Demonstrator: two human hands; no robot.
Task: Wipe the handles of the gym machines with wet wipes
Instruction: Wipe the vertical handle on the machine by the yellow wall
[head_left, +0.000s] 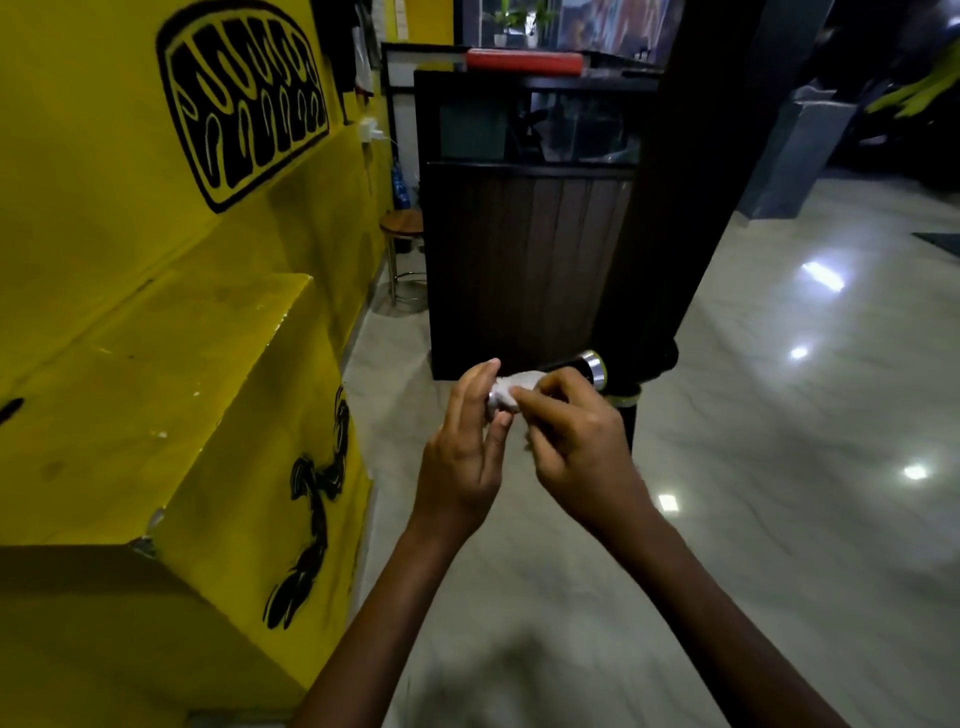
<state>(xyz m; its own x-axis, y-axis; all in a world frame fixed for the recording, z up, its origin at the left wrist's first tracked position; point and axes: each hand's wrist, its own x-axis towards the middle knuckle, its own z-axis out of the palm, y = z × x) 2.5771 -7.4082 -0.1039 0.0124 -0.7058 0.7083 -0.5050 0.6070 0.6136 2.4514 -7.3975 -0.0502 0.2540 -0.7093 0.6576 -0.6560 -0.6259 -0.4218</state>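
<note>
A black machine handle (566, 370) with chrome collars sticks out leftward from a black upright post (660, 208) at mid-frame. A white wet wipe (511, 388) is wrapped over the handle's near end. My right hand (571, 441) pinches the wipe from the right, fingers closed on it. My left hand (467, 441) cups the end of the handle from the left, thumb and fingers curled around the wipe and the chrome end cap. Most of the grip is hidden under both hands.
A yellow painted wall and stepped ledge (171, 395) fill the left. A dark wooden counter (524, 260) stands behind the handle, with a small stool (402, 228) to its left. Glossy pale tile floor (779, 467) spreads to the right.
</note>
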